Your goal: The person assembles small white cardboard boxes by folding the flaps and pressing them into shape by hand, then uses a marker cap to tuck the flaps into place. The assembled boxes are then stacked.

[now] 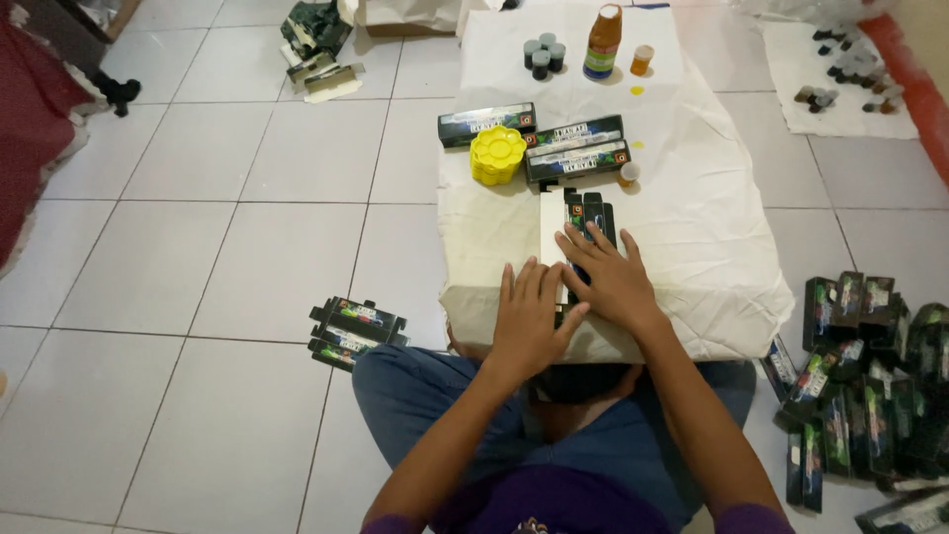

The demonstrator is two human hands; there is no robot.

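Pale tiled floor [198,257]; low table [712,227] draped in white cloth.

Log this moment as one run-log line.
left hand: flat on unfolded carton | right hand: pressing same carton | surface: cloth-covered low table | nearby: yellow palette, brown bottle

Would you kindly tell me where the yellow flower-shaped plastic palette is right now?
In the head view, the yellow flower-shaped plastic palette sits on the white cloth-covered low table, left of the stacked black boxes, beyond both hands.
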